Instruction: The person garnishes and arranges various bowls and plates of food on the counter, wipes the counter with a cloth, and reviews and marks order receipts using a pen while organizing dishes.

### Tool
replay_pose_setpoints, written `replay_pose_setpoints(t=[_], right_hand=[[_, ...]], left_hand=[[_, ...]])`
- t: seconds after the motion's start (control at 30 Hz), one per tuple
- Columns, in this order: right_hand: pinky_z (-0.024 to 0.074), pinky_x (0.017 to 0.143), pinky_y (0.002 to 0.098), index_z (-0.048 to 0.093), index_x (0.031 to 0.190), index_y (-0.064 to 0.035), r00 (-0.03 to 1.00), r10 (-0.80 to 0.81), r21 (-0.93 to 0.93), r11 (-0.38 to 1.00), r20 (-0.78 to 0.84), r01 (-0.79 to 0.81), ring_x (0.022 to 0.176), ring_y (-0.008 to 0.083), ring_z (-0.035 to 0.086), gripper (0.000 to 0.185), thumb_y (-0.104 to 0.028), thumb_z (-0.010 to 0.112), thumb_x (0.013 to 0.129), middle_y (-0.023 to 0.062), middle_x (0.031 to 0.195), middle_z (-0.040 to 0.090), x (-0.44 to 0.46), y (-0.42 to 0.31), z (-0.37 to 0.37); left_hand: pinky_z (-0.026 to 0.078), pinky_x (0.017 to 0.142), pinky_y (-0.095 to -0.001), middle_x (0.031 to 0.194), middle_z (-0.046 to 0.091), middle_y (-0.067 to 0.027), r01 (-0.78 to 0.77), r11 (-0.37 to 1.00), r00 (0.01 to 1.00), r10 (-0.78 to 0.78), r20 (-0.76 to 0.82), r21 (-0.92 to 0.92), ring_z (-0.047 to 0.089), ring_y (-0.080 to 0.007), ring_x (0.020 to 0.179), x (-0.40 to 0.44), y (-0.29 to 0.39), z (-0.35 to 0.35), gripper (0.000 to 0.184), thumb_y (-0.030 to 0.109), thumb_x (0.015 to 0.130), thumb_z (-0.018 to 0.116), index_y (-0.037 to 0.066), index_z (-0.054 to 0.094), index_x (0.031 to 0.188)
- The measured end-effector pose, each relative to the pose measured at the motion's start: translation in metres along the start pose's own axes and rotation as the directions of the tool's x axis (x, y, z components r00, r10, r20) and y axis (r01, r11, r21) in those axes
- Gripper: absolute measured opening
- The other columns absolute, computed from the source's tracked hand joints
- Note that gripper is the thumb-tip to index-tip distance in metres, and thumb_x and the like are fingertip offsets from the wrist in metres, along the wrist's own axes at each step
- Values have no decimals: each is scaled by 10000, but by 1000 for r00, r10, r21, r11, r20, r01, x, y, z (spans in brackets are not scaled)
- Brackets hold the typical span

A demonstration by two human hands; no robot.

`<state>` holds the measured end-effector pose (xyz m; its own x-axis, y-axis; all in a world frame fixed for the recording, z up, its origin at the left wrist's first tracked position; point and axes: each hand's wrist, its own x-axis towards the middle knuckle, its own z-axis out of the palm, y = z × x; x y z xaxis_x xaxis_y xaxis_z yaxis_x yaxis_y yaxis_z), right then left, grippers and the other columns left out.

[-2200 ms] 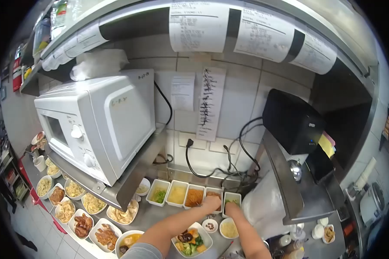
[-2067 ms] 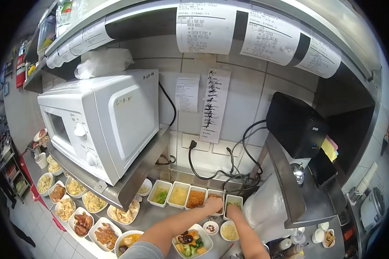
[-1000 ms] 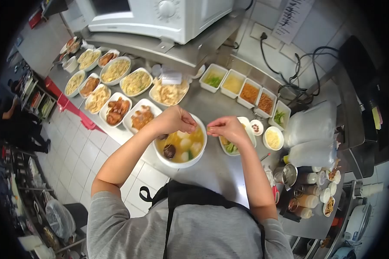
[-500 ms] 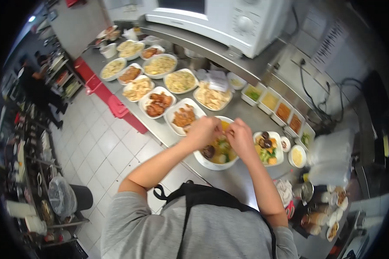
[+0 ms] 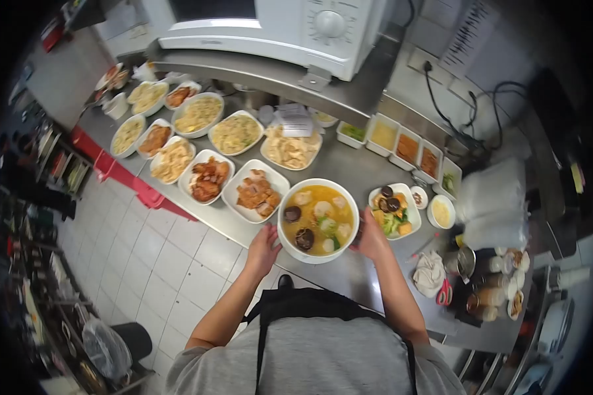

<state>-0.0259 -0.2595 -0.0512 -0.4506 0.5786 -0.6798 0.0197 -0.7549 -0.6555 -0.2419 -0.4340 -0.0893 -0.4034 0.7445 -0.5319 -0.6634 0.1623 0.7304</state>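
Note:
A round white soup bowl point(image 5: 284, 245) holds yellow broth with pale dumplings, dark mushrooms and bits of green vegetable. Its left side is gripped by my left hand point(image 5: 263, 250), while my right hand point(image 5: 373, 236) grips the right side; the far fingers are partly hidden by the bowl. Close to my right hand is a white square dish of vegetables and mushrooms point(image 5: 394, 210). On the left, a square dish of sliced fried meat point(image 5: 257, 191) stands right beside the bowl.
More dishes of noodles point(image 5: 236, 133) and browned meat point(image 5: 208, 178) line the steel counter point(image 5: 369, 172) to the left. A microwave point(image 5: 270, 39) sits on the shelf above. To the right are topping containers point(image 5: 407, 149), plastic bags point(image 5: 494, 204), a cloth point(image 5: 429, 272) and red-handled scissors point(image 5: 445, 292).
Both hands have come down from over the soup, where their fingers were pinched together, to the bowl's two sides. The view has shifted, and the soup is now uncovered.

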Motion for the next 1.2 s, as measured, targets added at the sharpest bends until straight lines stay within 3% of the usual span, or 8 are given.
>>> replay_pose_setpoints(t=[0.17,0.53,0.67,0.8,0.9,1.0,1.07,1.2], right_hand=[[257,951,639,449,1282,-162,957,129,110,981,261,-162,1243,306,377,591,-590,345,888,104,1346,419,14,-12,8],[444,926,449,518,1187,-57,896,-123,510,851,428,-126,1100,252,535,411,-363,432,925,135,1211,537,-35,14,4],[416,931,470,500,1219,-94,918,-226,533,846,326,19,1118,242,511,463,-438,432,915,108,1249,512,-80,34,-17],[422,884,513,483,1237,-174,960,-212,519,850,183,89,1120,229,490,437,-467,415,920,65,1254,485,-160,46,-33],[434,874,499,484,1234,-173,967,-238,548,823,93,150,1105,224,494,451,-483,432,910,51,1228,492,-216,64,-64],[447,863,478,487,1232,-179,979,-204,589,793,13,157,1104,211,488,446,-481,445,906,60,1206,498,-283,77,-101],[453,856,474,486,1232,-176,978,-202,574,796,-42,189,1102,211,489,446,-477,449,906,72,1207,497,-325,90,-132],[410,893,527,459,1264,-160,955,-270,531,795,-123,293,1153,246,442,490,-495,427,908,118,1281,431,-391,130,-203]], left_hand=[[343,1007,-368,1282,475,-83,84,932,973,0,231,-353,447,-213,1176,11,18,35,417,323,981,305,52,414,1279],[259,1064,-414,1370,387,-83,163,981,810,-73,582,-104,348,-236,1269,-10,39,37,523,410,944,378,57,355,1330],[279,1046,-469,1373,380,-90,310,948,733,-187,654,-76,356,-256,1261,-44,39,60,503,386,942,399,77,355,1336],[303,1030,-454,1354,405,-74,303,946,653,-293,698,114,376,-252,1245,-92,38,84,483,400,948,373,96,376,1323],[383,967,-365,1331,401,-114,132,935,706,-322,631,329,422,-194,1180,-123,12,103,531,464,913,430,184,337,1355],[361,985,-432,1374,335,-159,155,914,648,-381,659,376,381,-277,1221,-162,-28,132,477,372,920,454,160,369,1339],[307,1031,-452,1348,412,-78,339,902,528,-417,740,266,385,-255,1238,-208,-55,170,474,388,953,364,92,373,1324],[313,1036,-413,1325,431,-88,479,841,521,-502,691,250,408,-246,1217,-244,-134,211,444,349,967,342,65,386,1307]])
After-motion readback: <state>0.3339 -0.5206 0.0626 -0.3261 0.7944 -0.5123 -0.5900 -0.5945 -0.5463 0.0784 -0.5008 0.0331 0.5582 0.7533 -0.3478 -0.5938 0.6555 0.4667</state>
